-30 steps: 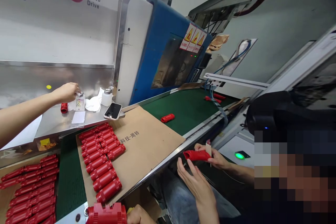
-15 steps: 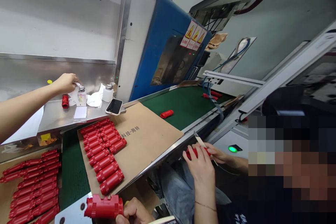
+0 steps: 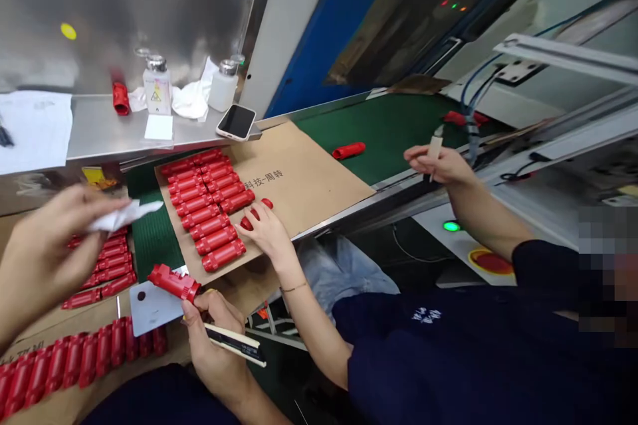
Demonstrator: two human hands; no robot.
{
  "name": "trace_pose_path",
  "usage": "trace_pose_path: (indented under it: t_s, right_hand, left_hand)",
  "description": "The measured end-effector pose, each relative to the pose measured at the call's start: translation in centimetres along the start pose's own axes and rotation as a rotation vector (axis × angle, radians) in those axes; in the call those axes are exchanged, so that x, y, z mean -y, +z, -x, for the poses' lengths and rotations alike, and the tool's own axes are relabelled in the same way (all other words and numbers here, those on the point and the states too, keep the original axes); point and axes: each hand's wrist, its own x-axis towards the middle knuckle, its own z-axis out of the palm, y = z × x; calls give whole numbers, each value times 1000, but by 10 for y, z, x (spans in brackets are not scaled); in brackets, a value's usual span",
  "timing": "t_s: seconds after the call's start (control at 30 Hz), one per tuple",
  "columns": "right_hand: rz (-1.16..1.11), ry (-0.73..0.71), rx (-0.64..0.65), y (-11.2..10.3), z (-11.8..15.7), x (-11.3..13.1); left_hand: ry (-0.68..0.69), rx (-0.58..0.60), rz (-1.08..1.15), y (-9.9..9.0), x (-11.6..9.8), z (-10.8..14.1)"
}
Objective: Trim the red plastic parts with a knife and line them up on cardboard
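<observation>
Below the steel shelf (image 3: 100, 139), the left hand (image 3: 50, 242) pinches a white wipe (image 3: 124, 215), while the right hand (image 3: 214, 339) grips a red plastic part (image 3: 174, 282) and a striped stick (image 3: 234, 345) just off the lower-left edge of the cardboard sheet (image 3: 309, 192).

The left hand (image 3: 50, 239) pinches a white cloth (image 3: 124, 216); the right hand (image 3: 214, 345) holds a red plastic part (image 3: 174, 282) and a knife (image 3: 236, 345). A co-worker's hand (image 3: 266, 232) touches red tubes (image 3: 214, 239) on a cardboard sheet (image 3: 309, 192).

Cardboard sheet (image 3: 299, 172) reads "科技-周转"; bottle (image 3: 157, 89) w/ yellow warning triangle; shirt print (image 3: 427, 314) illegible.
</observation>
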Motion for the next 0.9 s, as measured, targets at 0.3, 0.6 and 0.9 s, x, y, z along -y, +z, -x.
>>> trace_pose_path:
  t_s: [0.3,0.6,0.9]
  right_hand:
    - [-592,453,-41,11,23,52]
    - [-578,481,-68,16,23,66]
    - [-565,435,-37,13,19,64]
  left_hand:
    - [60,-12,203,76,-49,124]
    - [140,15,221,101,-41,134]
    - [196,-34,184,106,-44,131]
